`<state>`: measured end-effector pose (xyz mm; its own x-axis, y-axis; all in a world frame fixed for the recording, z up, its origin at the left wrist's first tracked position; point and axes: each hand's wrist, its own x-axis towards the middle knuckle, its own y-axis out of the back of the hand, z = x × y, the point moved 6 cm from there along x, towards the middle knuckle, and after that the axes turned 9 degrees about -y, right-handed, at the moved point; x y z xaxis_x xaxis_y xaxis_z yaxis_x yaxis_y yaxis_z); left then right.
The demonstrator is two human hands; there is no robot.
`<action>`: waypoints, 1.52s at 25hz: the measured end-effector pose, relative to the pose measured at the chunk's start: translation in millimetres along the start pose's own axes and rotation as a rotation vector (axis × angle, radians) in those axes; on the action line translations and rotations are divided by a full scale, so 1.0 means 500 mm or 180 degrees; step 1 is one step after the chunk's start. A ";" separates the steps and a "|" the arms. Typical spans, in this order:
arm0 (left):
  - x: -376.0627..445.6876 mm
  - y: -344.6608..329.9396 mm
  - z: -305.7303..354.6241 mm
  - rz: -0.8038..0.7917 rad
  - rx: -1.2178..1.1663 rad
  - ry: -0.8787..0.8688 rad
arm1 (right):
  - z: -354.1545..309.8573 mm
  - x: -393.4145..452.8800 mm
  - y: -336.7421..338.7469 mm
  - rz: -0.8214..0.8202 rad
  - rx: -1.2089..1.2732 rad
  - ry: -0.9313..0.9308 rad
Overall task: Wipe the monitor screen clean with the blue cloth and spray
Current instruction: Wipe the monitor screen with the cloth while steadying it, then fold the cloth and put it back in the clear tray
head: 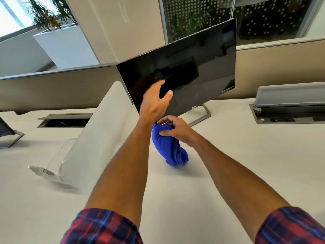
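Observation:
A black monitor [190, 67] with a dark screen stands on a silver stand [204, 117] at the middle of the white desk [246, 164]. My left hand [154, 101] is raised in front of the screen's lower left part, fingers apart, holding nothing. My right hand [175, 129] is just below the screen's bottom edge and grips the bunched blue cloth [168, 148], which hangs down to the desk. No spray bottle is in sight.
A frosted divider panel [98, 131] on a clear base stands to the left of the monitor. An open cable tray [65, 120] lies behind it, and a raised cable box [288, 104] sits at the right. Another monitor stand [8, 136] shows at the far left.

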<state>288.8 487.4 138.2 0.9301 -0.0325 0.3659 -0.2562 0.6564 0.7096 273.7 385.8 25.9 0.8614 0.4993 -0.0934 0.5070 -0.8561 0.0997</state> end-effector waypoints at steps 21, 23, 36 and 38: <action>-0.474 -0.422 0.035 -0.1913 -0.2479 0.2107 | 0.169 -0.336 0.279 0.1121 -0.0569 -0.2032; -0.488 -0.437 0.055 -0.1685 -0.2235 0.2166 | 0.184 -0.359 0.275 0.0753 -0.1179 -0.2079; -0.564 -0.434 0.085 -0.1101 -0.0455 0.1485 | 0.131 -0.466 0.202 0.1923 -0.3628 0.0937; -0.561 -0.431 0.071 -0.1050 -0.0599 0.1714 | 0.148 -0.507 0.164 0.1765 -0.3769 0.1148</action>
<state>73.7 328.5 -95.9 0.9661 0.0950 -0.2399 0.0699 0.7988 0.5976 94.6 179.3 -15.3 0.8263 0.2922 0.4815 -0.3423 -0.4183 0.8414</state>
